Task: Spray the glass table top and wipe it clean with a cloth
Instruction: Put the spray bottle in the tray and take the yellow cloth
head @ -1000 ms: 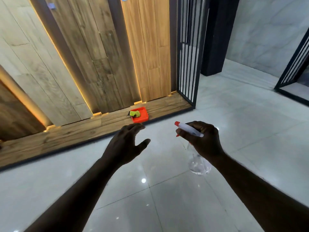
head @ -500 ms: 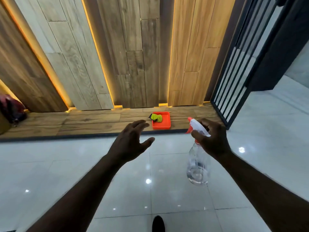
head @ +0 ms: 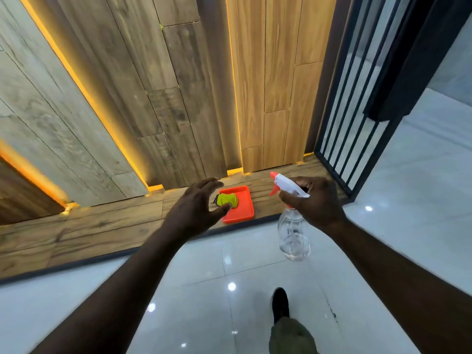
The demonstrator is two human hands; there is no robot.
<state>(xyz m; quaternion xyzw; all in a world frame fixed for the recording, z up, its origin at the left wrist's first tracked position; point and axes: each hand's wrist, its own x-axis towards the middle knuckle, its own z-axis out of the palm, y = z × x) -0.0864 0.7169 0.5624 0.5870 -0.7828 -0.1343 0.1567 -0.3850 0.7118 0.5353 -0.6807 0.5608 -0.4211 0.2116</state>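
- Head view, step in hand: the task looked to be at its gathering stage. No glass table top was in sight. The person stood on glossy pale floor tiles (head: 255,274), facing a low wooden ledge (head: 102,226) at the foot of a panelled wall, one dark shoe (head: 280,302) forward.
- Head view, the cloth: a yellow-green cloth (head: 228,199) lay bunched in a red tray (head: 249,203) on that ledge, towards the tray's left side.
- Head view, next move: by my judgement the cloth had to be picked up, which meant stepping or bending closer and lowering the free hand into the tray to pinch the fabric, then carrying both items to the table, wherever it stood.
- Head view, left hand (head: 196,208): it was held out towards the tray with its fingers (head: 212,182) spread and gently curved, released and holding nothing. The thumb overlapped the cloth in the picture, but the hand seemed raised well short of it rather than touching.
- Head view, right hand (head: 316,200): its fingers were curled tightly round the neck of a clear spray bottle (head: 293,236), just under the white trigger head. The bottle hung upright in the air, red nozzle pointing left — nothing was being sprayed.
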